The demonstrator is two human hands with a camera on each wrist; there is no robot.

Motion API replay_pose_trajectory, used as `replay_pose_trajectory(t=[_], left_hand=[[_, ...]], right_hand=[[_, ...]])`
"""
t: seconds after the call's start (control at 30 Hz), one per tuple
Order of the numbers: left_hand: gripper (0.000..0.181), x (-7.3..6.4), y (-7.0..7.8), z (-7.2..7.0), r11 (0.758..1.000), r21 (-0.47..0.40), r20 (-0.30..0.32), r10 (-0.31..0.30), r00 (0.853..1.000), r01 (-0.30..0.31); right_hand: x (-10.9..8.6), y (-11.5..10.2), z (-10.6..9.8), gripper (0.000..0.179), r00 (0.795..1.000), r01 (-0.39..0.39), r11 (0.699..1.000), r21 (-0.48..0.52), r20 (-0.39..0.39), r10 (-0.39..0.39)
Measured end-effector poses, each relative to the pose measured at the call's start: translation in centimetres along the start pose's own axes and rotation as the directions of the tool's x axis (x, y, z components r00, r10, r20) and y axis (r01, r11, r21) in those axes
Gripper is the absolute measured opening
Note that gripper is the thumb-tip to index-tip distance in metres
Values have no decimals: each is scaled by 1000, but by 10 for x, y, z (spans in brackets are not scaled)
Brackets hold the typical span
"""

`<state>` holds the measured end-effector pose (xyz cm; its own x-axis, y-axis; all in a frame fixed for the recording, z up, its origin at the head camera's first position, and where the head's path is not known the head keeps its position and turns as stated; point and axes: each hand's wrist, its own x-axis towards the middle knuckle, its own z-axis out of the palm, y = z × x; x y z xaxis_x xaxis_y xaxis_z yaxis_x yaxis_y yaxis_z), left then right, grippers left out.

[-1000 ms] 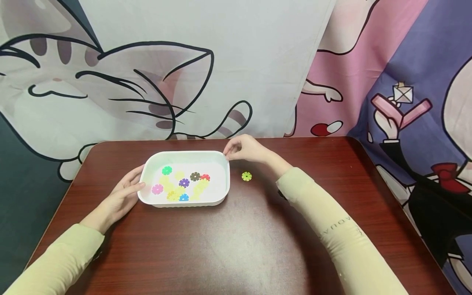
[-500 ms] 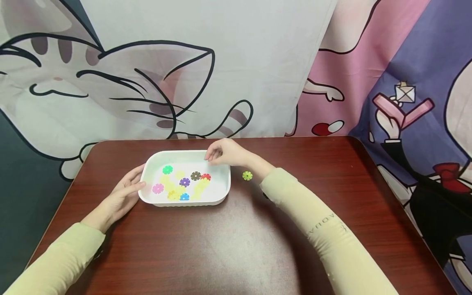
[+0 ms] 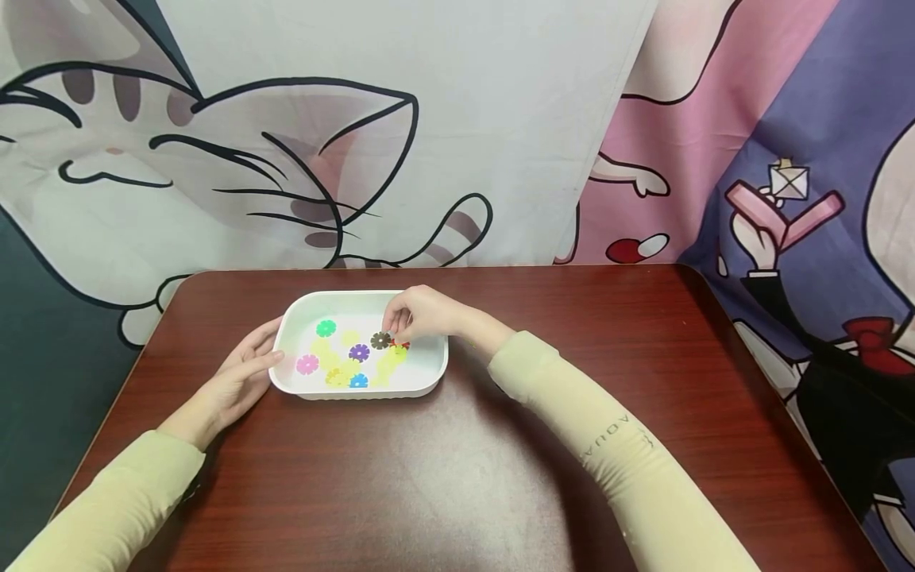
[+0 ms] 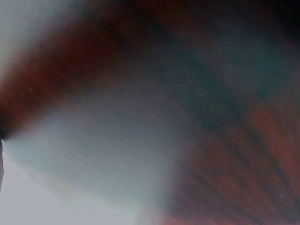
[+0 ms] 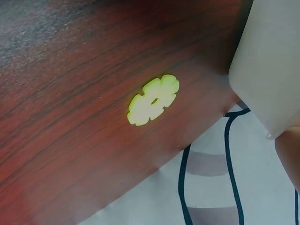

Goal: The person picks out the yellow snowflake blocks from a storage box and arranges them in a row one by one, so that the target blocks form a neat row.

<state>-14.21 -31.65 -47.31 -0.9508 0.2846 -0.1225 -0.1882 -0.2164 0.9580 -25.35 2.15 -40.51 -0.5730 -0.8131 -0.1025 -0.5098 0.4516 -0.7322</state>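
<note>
A white tray (image 3: 436,373) on the table holds several flat flower-shaped plastic pieces in different colours. My left hand (image 3: 239,372) grips its left end, the thumb over the rim. From the right, my right hand (image 3: 423,311) reaches inside with bent fingers, the fingertips down at a dark brown piece (image 3: 380,340) and a red one partly hidden under them. Nearby lie a purple piece (image 3: 359,353), a green one (image 3: 326,328), a pink one (image 3: 307,365) and a blue one (image 3: 359,381), among yellow pieces. The left wrist view is a dark blur.
On the bare wood right of the tray lies a yellow-green flower piece (image 5: 153,100), hidden by the right arm in the head view. The reddish-brown table (image 3: 429,492) ends at the back against a cartoon-printed cloth (image 3: 500,143).
My right hand has moved left and down from the tray's back right corner to the brown and red pieces. Its forearm now covers the yellow-green piece. The left hand stays on the tray.
</note>
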Motion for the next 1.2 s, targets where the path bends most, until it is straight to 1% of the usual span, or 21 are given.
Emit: replay_pose_trajectory(t=[0.2, 0.3, 0.4, 0.6, 0.73, 0.87, 1.07, 1.2], left_hand=[[56, 0, 0, 0, 1000, 3, -3, 1, 1000, -1], [55, 1, -1, 0, 1000, 6, -7, -1, 1000, 2], [54, 1, -2, 0, 1000, 2, -10, -4, 1000, 4], [55, 2, -2, -1, 1000, -7, -18, -10, 1000, 9], [56, 2, 0, 0, 1000, -1, -28, -23, 999, 23], [56, 1, 1, 2, 999, 2, -34, -36, 999, 36], [53, 2, 1, 2, 1000, -1, -25, -26, 999, 26], [52, 1, 1, 2, 1000, 7, -26, -28, 999, 28]], right_hand=[[6, -2, 5, 18, 998, -14, 998, -63, 67, 18], [9, -2, 7, 20, 994, -12, 994, -107, 109, 24], [11, 0, 10, 22, 991, -6, 988, -157, 133, 27], [13, 1, 13, 24, 989, -3, 965, -264, 140, 41], [13, -1, 15, 25, 988, 3, 948, -317, 149, 47], [12, -2, 17, 25, 986, -7, 942, -334, 153, 62], [11, -1, 19, 25, 987, -8, 937, -349, 150, 64], [11, -2, 19, 25, 986, -6, 926, -378, 149, 67]])
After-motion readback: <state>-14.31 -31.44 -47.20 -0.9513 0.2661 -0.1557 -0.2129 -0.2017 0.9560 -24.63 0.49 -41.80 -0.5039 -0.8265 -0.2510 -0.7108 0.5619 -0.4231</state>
